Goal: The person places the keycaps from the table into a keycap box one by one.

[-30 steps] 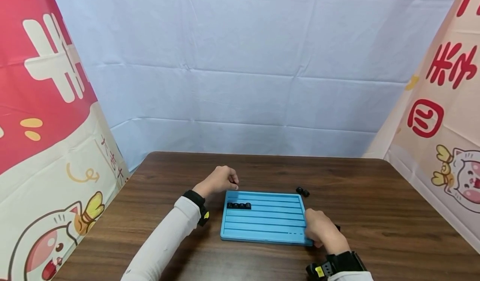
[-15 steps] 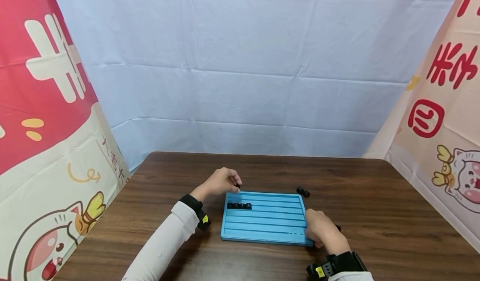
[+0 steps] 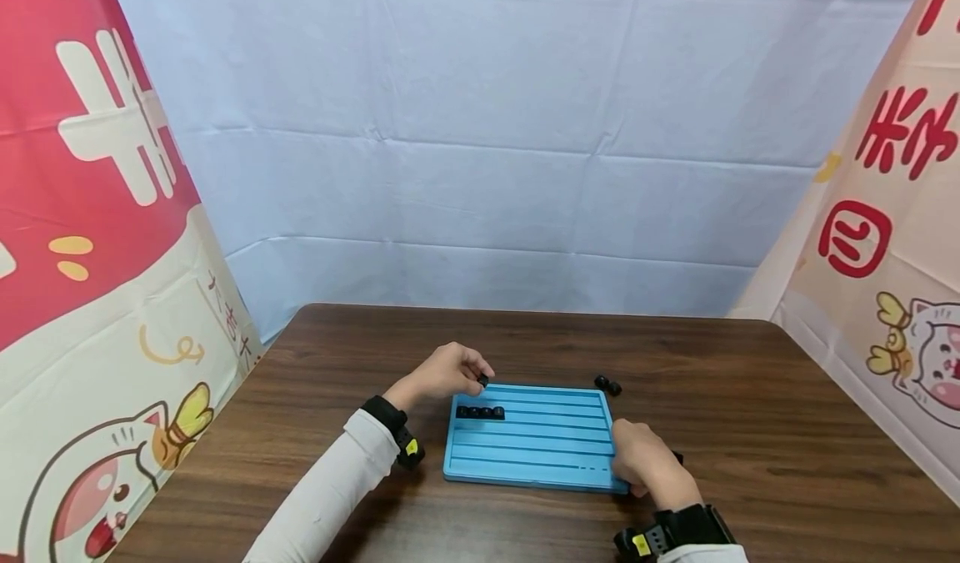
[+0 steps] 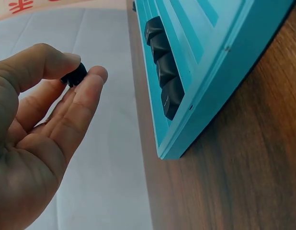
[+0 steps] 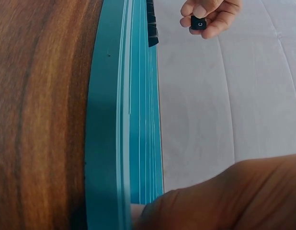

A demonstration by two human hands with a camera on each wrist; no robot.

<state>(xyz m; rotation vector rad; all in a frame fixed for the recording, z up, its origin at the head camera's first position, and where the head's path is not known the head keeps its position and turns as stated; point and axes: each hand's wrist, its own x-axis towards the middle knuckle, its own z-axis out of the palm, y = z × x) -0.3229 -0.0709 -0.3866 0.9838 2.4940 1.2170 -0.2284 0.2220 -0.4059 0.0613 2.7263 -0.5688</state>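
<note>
A black keycap (image 4: 74,75) is pinched between the thumb and fingertips of my left hand (image 3: 448,371). The right wrist view shows a pale letter, which looks like a C, on this keycap (image 5: 199,23). My left hand is over the far left corner of a light-blue ridged tray (image 3: 525,446). Several black keycaps (image 4: 160,57) sit side by side in one of its grooves, near the left edge. My right hand (image 3: 647,461) grips the tray's right edge near its front corner; most of its fingers are hidden.
Two loose black keycaps (image 3: 607,385) lie on the brown wooden table (image 3: 360,329), just behind the tray's far right corner. A small dark thing (image 3: 678,457) shows beside my right hand. A pale cloth (image 3: 480,171) hangs behind the table, with printed cloths at both sides.
My left hand has shifted slightly to the right and toward me, and the keycap in its fingers shows more clearly. The right hand and the tray hold still.
</note>
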